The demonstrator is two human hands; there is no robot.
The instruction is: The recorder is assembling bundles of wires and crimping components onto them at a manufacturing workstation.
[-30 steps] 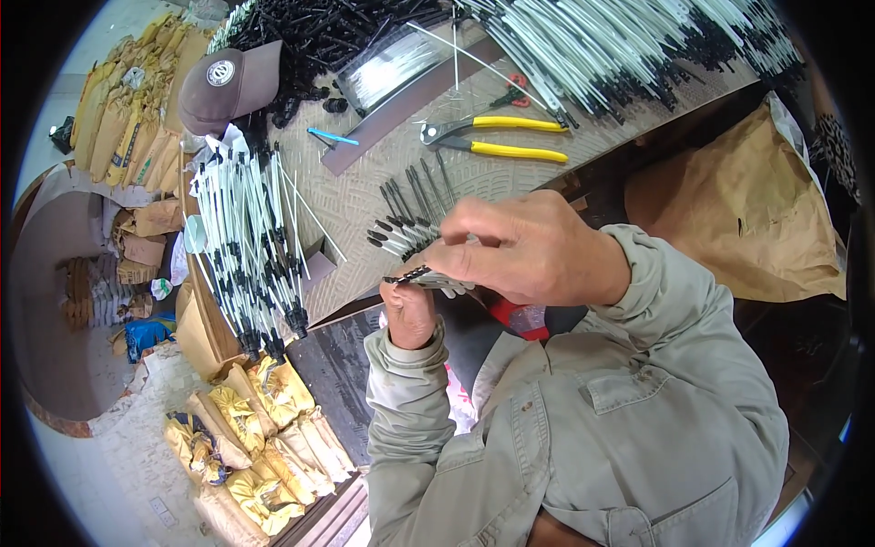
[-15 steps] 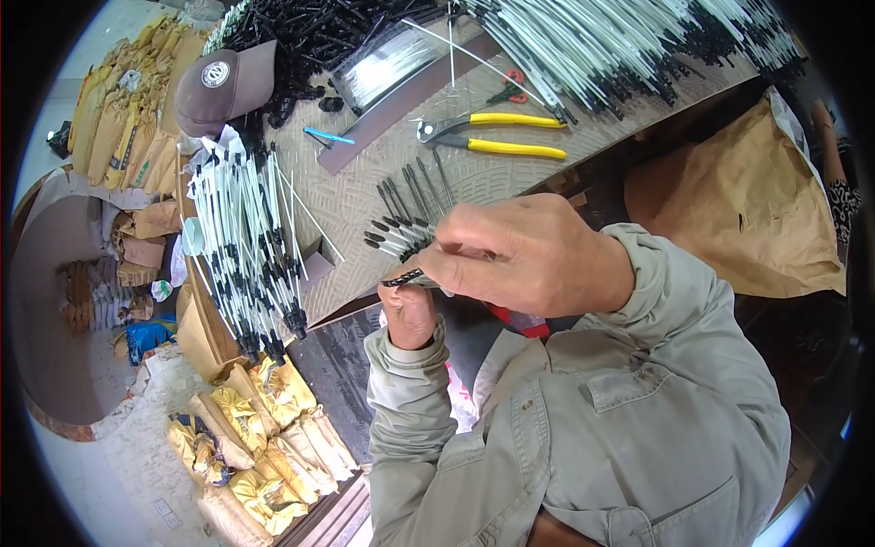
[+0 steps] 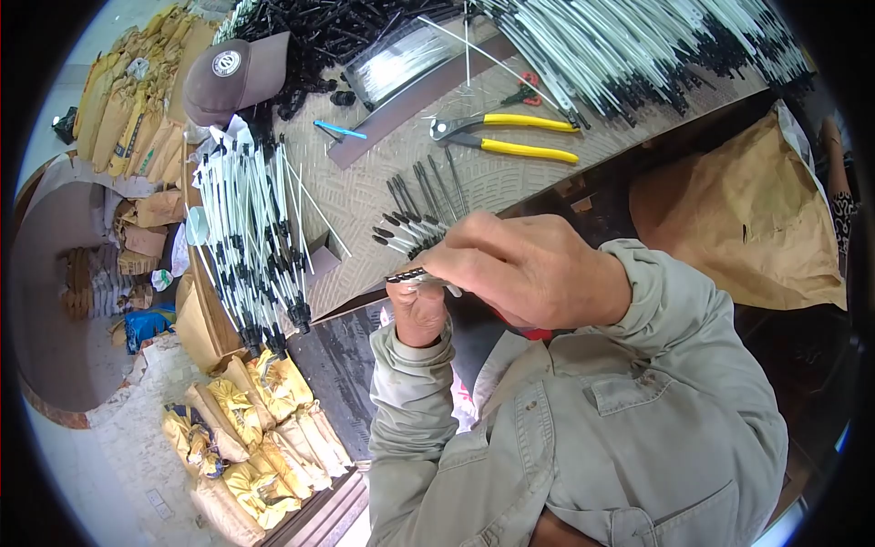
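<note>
Moved: the right hand (image 3: 538,278) sits slightly lower; the table (image 3: 365,182) has shifted a little rightward in view.
Right hand: thumb and fingers bent close together; contents, cannot tell.
Left hand (image 3: 419,317): mostly hidden; closure and hold, cannot tell.
Sticks (image 3: 410,275): dark ends between both hands.
Pliers (image 3: 533,150): beyond the right hand.
Rods (image 3: 251,228): left of the left hand.

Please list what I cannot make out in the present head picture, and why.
All in the head view:
- Fingers of the left hand: mostly hidden behind the right hand.
- Right fingertips and what they may grip: hidden by that hand itself.
- Far ends of many white rods: cut off by the top edge.
- Rest of another person's arm: lost in the dark lens rim.
</note>
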